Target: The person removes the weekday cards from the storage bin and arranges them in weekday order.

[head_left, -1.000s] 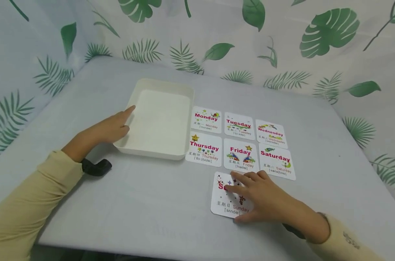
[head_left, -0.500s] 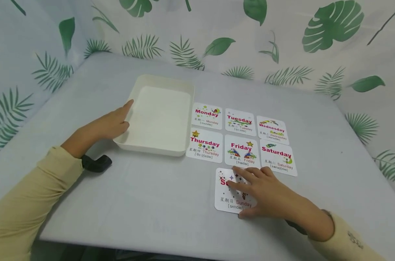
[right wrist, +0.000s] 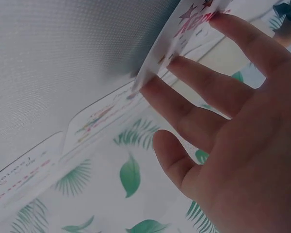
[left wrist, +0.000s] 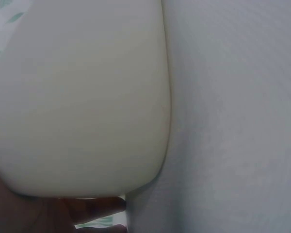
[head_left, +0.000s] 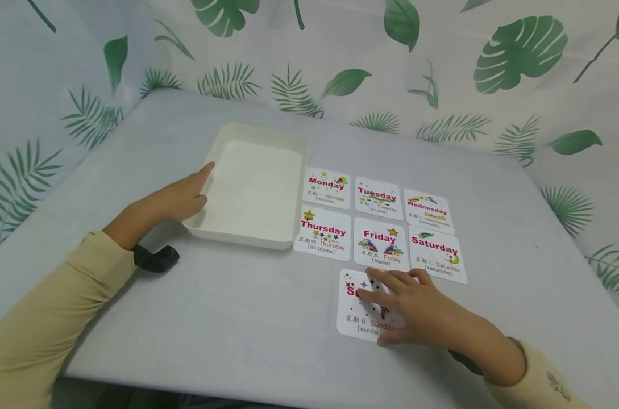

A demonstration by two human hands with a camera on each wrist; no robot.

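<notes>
In the head view, my left hand (head_left: pixel 178 196) holds the left rim of a white plastic tray (head_left: pixel 255 241), index finger along the edge and thumb over it. The left wrist view shows the tray's outer wall (left wrist: pixel 87 107) close up, with fingertips (left wrist: pixel 111 206) past its edge. My right hand (head_left: pixel 422 312) has its fingers spread over the Sunday card (head_left: pixel 355 329), covering its right part. In the right wrist view, extended fingertips (right wrist: pixel 177 65) touch that card (right wrist: pixel 184 29). The card lies face up below the Friday card (head_left: pixel 378 241).
Two rows of cards lie right of the tray: Monday (head_left: pixel 327 187), Tuesday (head_left: pixel 378 199) and Wednesday (head_left: pixel 427 210) at the back, then Thursday (head_left: pixel 322 233), Friday and Saturday (head_left: pixel 437 253) in front. A leaf-patterned cloth (head_left: pixel 370 34) hangs behind the white-covered table (head_left: pixel 227 318).
The Sunday card, under my right hand, has shifted very slightly to the right relative to the other cards. My left hand stays on the tray, and the view itself moves a little.
</notes>
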